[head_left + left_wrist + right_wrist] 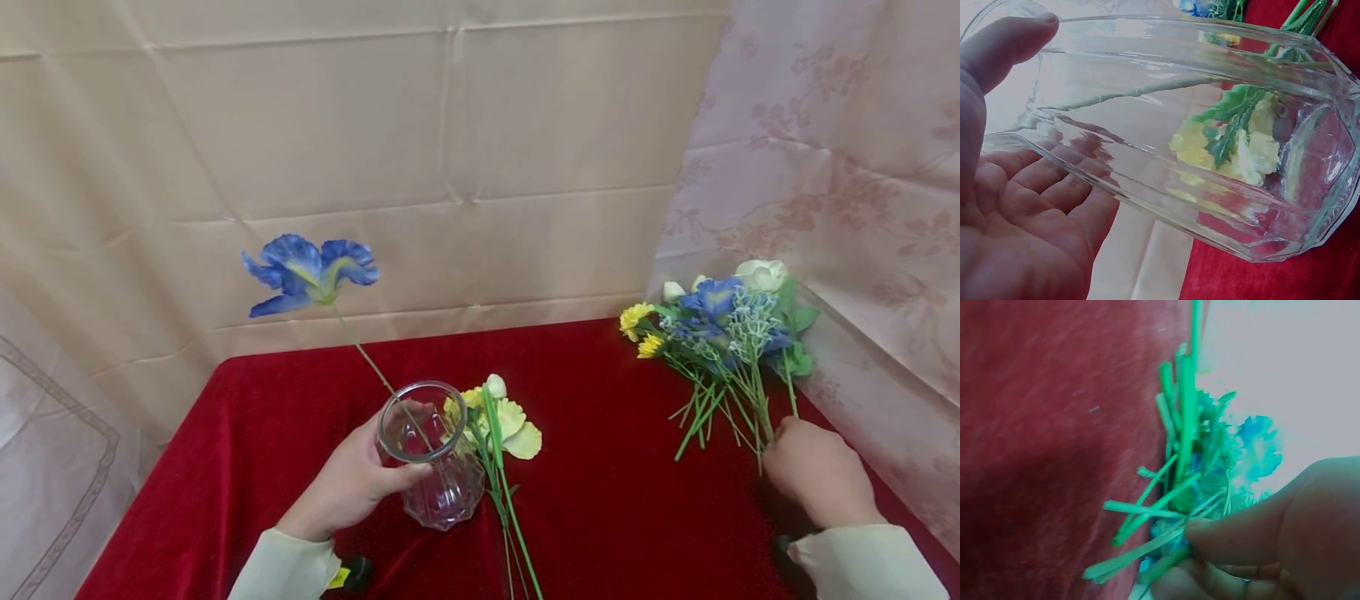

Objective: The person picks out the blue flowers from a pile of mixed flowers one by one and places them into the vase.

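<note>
A clear faceted glass vase [442, 492] stands tilted at the table's front left, its neck held by my left hand [367, 475], thumb on the near side and fingers behind. One blue iris [311, 271] leans out of the vase to the upper left, its thin stem [1141, 90] visible through the glass. On the right, my right hand [817, 471] pinches green flower stems [1138, 553] between thumb and fingers at the lower end of a flower pile. A sprig of tiny pale-blue blossoms [753, 321] rises above that hand.
Blue, white and yellow flowers [712, 304] lie heaped at the table's right edge. Just right of the vase lie yellow flowers [513, 425] and a white bud [496, 386], stems toward the front. Red cloth [600, 500] covers the table; beige curtain [450, 150] hangs behind.
</note>
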The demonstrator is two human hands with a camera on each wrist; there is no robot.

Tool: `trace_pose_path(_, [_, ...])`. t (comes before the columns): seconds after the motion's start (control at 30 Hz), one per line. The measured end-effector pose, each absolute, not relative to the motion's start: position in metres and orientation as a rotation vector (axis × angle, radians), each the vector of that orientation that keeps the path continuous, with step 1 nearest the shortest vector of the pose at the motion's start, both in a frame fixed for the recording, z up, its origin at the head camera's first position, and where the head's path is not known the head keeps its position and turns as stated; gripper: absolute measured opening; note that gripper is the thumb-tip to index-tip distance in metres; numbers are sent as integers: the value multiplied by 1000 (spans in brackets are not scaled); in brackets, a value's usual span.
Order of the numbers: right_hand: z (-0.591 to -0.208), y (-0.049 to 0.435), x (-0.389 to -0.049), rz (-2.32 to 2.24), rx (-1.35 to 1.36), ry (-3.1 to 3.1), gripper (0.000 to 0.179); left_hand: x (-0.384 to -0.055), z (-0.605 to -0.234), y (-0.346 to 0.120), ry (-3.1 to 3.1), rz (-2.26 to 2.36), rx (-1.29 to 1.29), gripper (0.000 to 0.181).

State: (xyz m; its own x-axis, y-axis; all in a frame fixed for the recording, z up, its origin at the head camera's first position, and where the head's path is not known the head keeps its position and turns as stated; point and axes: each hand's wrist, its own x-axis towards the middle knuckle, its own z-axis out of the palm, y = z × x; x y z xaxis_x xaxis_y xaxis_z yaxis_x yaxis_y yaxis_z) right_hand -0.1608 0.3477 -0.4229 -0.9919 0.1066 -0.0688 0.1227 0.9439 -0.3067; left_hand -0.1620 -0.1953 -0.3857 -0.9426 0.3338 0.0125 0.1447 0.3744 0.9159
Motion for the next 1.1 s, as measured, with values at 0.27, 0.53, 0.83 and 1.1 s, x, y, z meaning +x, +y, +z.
trace_pose_path(0.27, [-410, 348, -154, -489, 164, 3152, 19, -161, -386, -195, 2456, 1619, 433, 69])
trace_pose_path(0.53, [-404, 351, -150, -497, 262, 3225, 15, -162, -387, -194, 2468, 1608, 436, 68])
trace_pose_path(0.83, [-398, 339, -144, -522, 394, 3321, 18, -161, -387, -194, 2475, 1595, 416, 68])
trace_pose_path(1.1, [-384, 310, -143, -747, 89, 3205, 22, -161, -386, -194, 2479, 1600, 421, 67])
